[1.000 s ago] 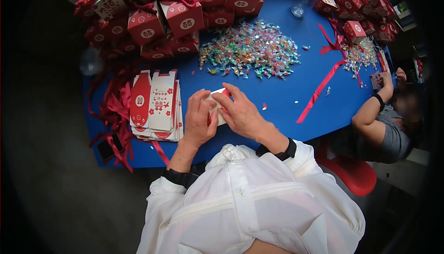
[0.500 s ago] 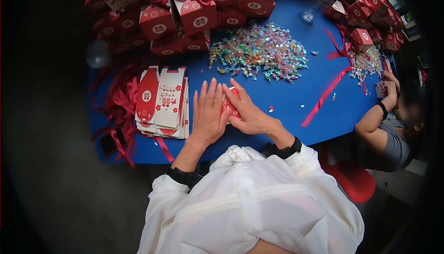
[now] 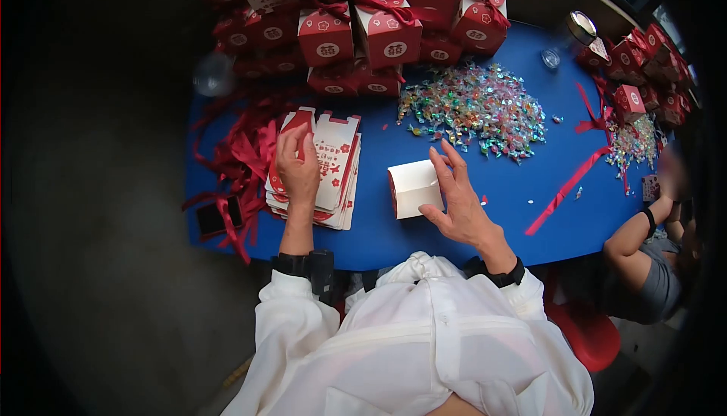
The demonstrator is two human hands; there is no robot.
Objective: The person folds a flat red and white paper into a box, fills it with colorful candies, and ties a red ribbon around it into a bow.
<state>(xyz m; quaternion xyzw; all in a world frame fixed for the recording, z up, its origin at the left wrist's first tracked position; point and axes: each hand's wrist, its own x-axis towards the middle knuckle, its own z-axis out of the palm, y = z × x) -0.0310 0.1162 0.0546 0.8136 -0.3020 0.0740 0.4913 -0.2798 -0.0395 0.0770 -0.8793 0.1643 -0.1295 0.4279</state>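
Note:
A small box [image 3: 415, 189] with a pale inside and a red side stands on the blue table in front of me. My right hand [image 3: 463, 208] is at its right side, thumb and fingers apart, fingertips right at the box's edges. Over the red left part of a stack of flat printed box blanks [image 3: 333, 177] is my left hand [image 3: 297, 164]. Its fingers are loosely bent and lie over the top blank, hiding part of the red print.
Finished red and white gift boxes [image 3: 390, 33] with ribbons are piled at the back. Wrapped candies [image 3: 481, 109] lie in a heap before them, with red ribbons [image 3: 242, 139] at the left. A clear jar [image 3: 573, 33] stands behind; a co-worker [image 3: 644, 264] sits at the right.
My hands have parted. My left hand has moved left onto the stack; the red piece between them now shows as an opened-out box beside my right hand. The view has shifted.

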